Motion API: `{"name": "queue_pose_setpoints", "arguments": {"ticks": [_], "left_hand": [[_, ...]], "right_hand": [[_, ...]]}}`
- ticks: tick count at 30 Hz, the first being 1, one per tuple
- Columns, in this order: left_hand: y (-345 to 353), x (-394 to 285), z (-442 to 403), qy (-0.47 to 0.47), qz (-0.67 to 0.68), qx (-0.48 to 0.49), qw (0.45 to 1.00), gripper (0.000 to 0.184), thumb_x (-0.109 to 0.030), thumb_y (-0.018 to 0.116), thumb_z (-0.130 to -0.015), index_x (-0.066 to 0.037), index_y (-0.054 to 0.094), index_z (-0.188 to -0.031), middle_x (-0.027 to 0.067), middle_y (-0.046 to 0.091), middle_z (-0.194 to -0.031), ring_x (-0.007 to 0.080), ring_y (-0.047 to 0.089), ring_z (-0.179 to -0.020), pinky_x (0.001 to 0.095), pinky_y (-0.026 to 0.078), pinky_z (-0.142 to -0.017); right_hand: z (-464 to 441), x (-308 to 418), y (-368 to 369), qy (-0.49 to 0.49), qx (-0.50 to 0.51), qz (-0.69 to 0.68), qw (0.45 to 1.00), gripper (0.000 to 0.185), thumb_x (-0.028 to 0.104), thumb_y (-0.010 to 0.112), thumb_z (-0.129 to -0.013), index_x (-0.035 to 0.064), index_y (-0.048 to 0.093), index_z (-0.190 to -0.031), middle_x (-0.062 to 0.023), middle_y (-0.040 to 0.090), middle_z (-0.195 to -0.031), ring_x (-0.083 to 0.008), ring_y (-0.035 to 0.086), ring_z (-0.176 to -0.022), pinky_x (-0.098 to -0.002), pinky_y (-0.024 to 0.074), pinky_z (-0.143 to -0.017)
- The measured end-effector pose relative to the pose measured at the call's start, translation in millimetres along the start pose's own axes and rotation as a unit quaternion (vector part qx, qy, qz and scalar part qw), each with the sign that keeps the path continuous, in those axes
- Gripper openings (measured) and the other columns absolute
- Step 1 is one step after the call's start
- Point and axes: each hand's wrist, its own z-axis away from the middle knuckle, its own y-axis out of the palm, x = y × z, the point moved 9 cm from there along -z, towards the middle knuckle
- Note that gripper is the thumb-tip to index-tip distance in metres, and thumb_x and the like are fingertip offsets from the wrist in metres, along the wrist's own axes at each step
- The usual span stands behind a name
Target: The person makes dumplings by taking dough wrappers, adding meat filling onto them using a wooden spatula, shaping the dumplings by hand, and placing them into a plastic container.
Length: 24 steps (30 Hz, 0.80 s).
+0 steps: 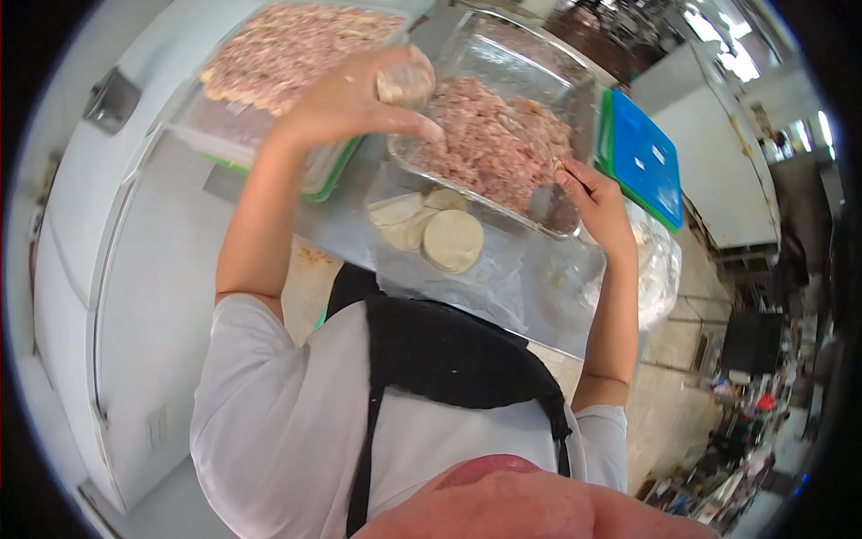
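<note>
My left hand (359, 101) is raised between two trays, its thumb apart and its fingers curled round a small pale dumpling (404, 85), slightly blurred. Lower right, my right hand (600, 202) is closed on a thin utensil with a dark handle (588, 189); its working end, by the minced meat, is hard to make out. Pink minced meat (489, 144) fills much of a clear rectangular tray (485, 196). Nearer my body, round pale dough wrappers (452, 241) lie partly overlapping on a plastic sheet (485, 292).
Rows of meat-filled dumplings (287, 49) pack a container (202, 130) at upper left. A blue lid with a green rim (646, 157) lies right of the meat tray. Crumpled clear plastic (660, 269) sits at the table's right edge. A white cabinet (153, 296) stands left.
</note>
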Motion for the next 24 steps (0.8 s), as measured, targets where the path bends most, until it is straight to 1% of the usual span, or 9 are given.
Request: {"name": "queue_pose_setpoints", "arguments": {"ticks": [3,5,6,8,9,11,17,21,24], "left_hand": [[-81.6,37.5,38.4,-0.079,-0.099,-0.131,0.983,0.047,-0.031,0.077,-0.073,-0.008,0.062,-0.111,0.0100,0.064,-0.103,0.0197,0.062,-0.093,0.0350,0.047,-0.084],[-132.8,95.2,69.0,-0.138,0.037,-0.178,0.974,0.064,-0.021,0.074,-0.075,0.000,0.050,-0.131,0.0075,0.061,-0.110,0.0162,0.060,-0.096,0.0297,0.048,-0.084],[-150.5,112.8,82.4,-0.141,0.032,-0.182,0.973,0.064,-0.021,0.074,-0.075,0.000,0.050,-0.131,0.0075,0.061,-0.110,0.0162,0.060,-0.096,0.0297,0.048,-0.084],[-200.4,132.2,116.0,-0.168,-0.195,-0.291,0.922,0.047,-0.032,0.077,-0.073,-0.009,0.062,-0.112,0.0100,0.063,-0.107,0.0211,0.063,-0.090,0.0364,0.048,-0.078],[-212.5,141.5,125.4,-0.169,-0.199,-0.292,0.920,0.047,-0.032,0.077,-0.073,-0.009,0.062,-0.112,0.0100,0.063,-0.107,0.0211,0.063,-0.090,0.0364,0.048,-0.078],[-231.8,156.9,139.0,-0.237,-0.391,-0.259,0.851,0.053,-0.031,0.075,-0.074,-0.010,0.058,-0.120,0.0116,0.065,-0.103,0.0254,0.065,-0.089,0.0374,0.050,-0.075],[-227.6,175.4,131.2,-0.327,-0.476,-0.242,0.780,0.064,-0.024,0.070,-0.077,-0.014,0.044,-0.134,0.0133,0.069,-0.095,0.0299,0.066,-0.090,0.0410,0.051,-0.075],[-224.2,207.8,126.1,-0.334,-0.439,-0.207,0.808,0.069,-0.022,0.069,-0.077,-0.015,0.038,-0.139,0.0151,0.067,-0.104,0.0324,0.065,-0.094,0.0431,0.051,-0.078],[-221.8,199.8,124.4,-0.228,-0.381,-0.241,0.863,0.074,-0.017,0.067,-0.078,-0.015,0.034,-0.143,0.0169,0.064,-0.111,0.0338,0.064,-0.095,0.0434,0.050,-0.081]], "right_hand": [[-17.0,-38.6,33.3,-0.007,-0.002,0.030,1.000,0.033,0.022,0.062,-0.093,-0.0003,0.063,-0.117,-0.0088,0.069,-0.106,-0.0130,0.061,-0.092,-0.0265,0.0468,-0.081],[-26.0,-67.6,40.1,0.014,-0.066,0.012,0.998,0.033,0.023,0.061,-0.091,-0.0001,0.064,-0.115,-0.0193,0.068,-0.105,-0.0256,0.067,-0.095,-0.0318,0.0485,-0.082],[-24.9,-54.4,39.3,0.028,-0.069,0.084,0.994,0.033,0.026,0.061,-0.091,0.0035,0.065,-0.113,-0.0191,0.067,-0.105,-0.0295,0.067,-0.097,-0.0334,0.0494,-0.082],[-23.8,-51.5,42.2,0.026,-0.066,0.093,0.993,0.031,0.027,0.061,-0.091,0.0050,0.066,-0.112,-0.0180,0.067,-0.105,-0.0309,0.066,-0.096,-0.0341,0.0496,-0.082],[-22.7,-50.8,43.2,0.029,-0.067,0.106,0.992,0.030,0.028,0.061,-0.090,0.0065,0.067,-0.111,-0.0169,0.067,-0.106,-0.0324,0.065,-0.096,-0.0349,0.0499,-0.081],[-18.1,-41.5,46.0,0.010,-0.068,0.148,0.987,0.031,0.028,0.061,-0.090,0.0046,0.067,-0.109,-0.0161,0.068,-0.104,-0.0295,0.066,-0.096,-0.0337,0.0496,-0.082],[-17.7,-33.5,45.6,0.010,-0.081,0.165,0.983,0.031,0.027,0.062,-0.090,0.0017,0.067,-0.107,-0.0151,0.069,-0.104,-0.0291,0.066,-0.096,-0.0334,0.0494,-0.083],[-18.1,-41.7,45.2,0.005,-0.095,0.161,0.982,0.028,0.024,0.063,-0.090,0.0007,0.067,-0.106,-0.0151,0.069,-0.101,-0.0257,0.067,-0.092,-0.0317,0.0493,-0.081],[-18.9,-44.8,45.1,0.008,-0.098,0.160,0.982,0.026,0.022,0.063,-0.090,0.0005,0.067,-0.105,-0.0146,0.069,-0.099,-0.0229,0.066,-0.089,-0.0301,0.0491,-0.080]]}}
